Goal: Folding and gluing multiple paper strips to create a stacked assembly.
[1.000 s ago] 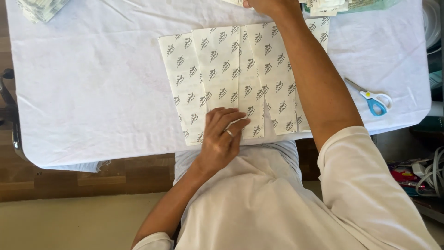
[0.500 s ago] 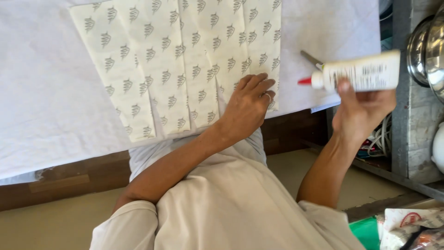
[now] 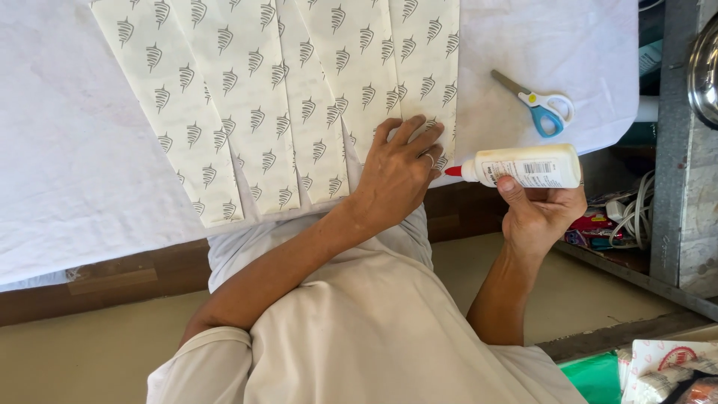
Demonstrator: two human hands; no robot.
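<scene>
Gripping a white glue bottle (image 3: pixel 529 166) sideways at the near right, just off the table edge, the right hand (image 3: pixel 540 213) has its fingers curled round the body and its thumb on the near side, with the red tip pointing left toward the paper. Just left of that tip, the left hand (image 3: pixel 398 170) lies flat with fingers spread on the near right corner of the patterned paper (image 3: pixel 284 97), which is folded in long strips on a white cloth (image 3: pixel 67 164). A hard squeeze at this tilt could, I judge, drop glue on the pressing fingers or on the cloth instead of the fold. If the flat hand lifts or slides, the creased strips may spring open or shift out of line. Farther right lie blue-handled scissors (image 3: pixel 540 105), apart from both hands, which a wide sweep of the bottle might knock.
</scene>
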